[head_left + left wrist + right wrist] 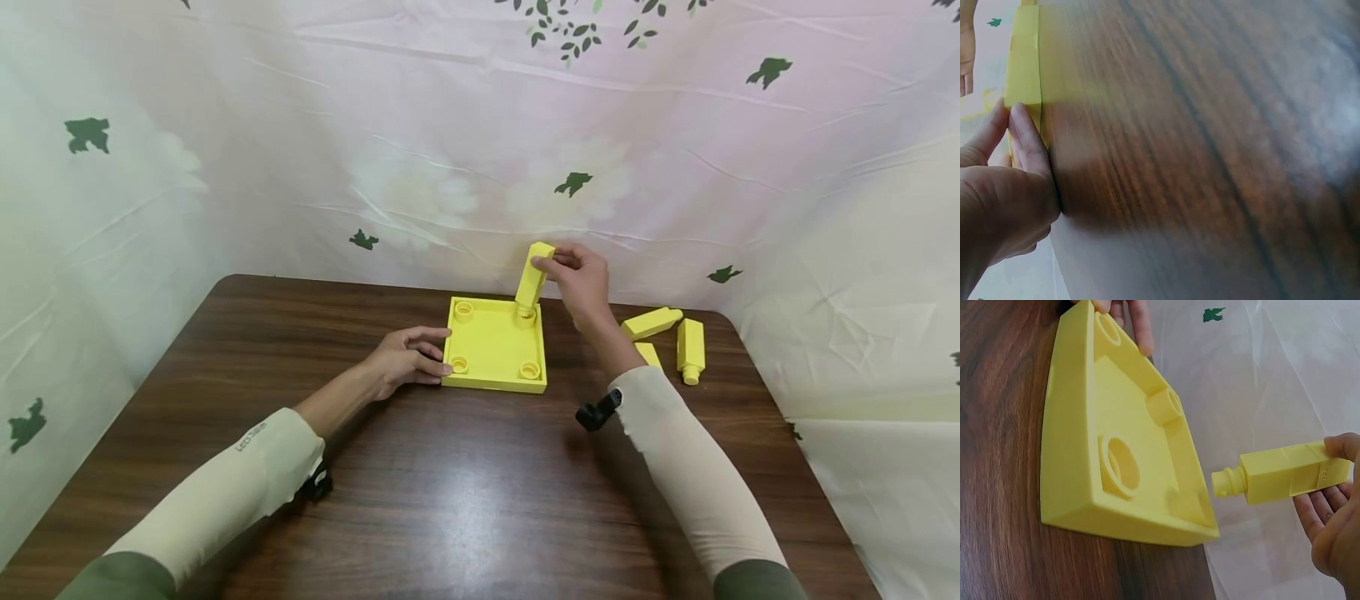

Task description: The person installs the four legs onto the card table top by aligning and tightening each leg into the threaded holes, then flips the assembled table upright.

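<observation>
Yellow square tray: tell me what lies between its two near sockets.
Nothing stands between the near-left socket and the near-right socket: the head view shows only bare floor of the yellow square tray there.

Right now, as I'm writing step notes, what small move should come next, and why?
I'd probably lower the narrow end of the yellow post into the far-right socket of the yellow tray. The right hand holds the post tilted above that corner, narrow end facing down yet apart from the socket, and the left hand grips the tray's left side.
</observation>
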A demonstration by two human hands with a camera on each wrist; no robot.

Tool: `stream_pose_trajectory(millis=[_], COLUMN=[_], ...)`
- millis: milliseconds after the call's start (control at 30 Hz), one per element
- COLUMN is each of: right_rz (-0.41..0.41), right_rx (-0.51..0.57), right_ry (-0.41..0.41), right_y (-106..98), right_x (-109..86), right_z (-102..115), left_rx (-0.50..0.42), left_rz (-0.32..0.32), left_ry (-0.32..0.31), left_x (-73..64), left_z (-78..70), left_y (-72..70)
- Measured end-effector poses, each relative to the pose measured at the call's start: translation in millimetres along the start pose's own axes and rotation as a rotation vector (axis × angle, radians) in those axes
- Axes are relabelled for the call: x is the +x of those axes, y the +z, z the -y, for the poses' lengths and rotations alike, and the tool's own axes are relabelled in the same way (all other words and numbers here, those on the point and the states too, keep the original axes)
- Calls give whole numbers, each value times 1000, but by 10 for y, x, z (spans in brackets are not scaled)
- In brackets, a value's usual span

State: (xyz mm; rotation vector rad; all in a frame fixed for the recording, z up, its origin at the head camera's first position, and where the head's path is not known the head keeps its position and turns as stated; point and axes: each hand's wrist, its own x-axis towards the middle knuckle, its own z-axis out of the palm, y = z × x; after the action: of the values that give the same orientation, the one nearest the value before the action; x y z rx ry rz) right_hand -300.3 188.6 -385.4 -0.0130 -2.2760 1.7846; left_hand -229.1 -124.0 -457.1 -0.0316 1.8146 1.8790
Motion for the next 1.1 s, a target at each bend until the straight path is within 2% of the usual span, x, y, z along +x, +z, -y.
stream_pose_trajectory(millis=[567, 833, 1100], right_rz=[132, 208, 253], right_rx=[100, 101, 114], right_ry=[13, -35, -39], right_y=[369, 520, 687], right_x=[-23, -38, -63], right_z=[42, 88, 63], left_rx=[13, 21, 26], left_rz=[-45, -47, -45], left_ry=[-35, -16, -4], left_x=[-22, -31, -15], left_z=[-34, -29, 0], left_y=[49, 47, 50])
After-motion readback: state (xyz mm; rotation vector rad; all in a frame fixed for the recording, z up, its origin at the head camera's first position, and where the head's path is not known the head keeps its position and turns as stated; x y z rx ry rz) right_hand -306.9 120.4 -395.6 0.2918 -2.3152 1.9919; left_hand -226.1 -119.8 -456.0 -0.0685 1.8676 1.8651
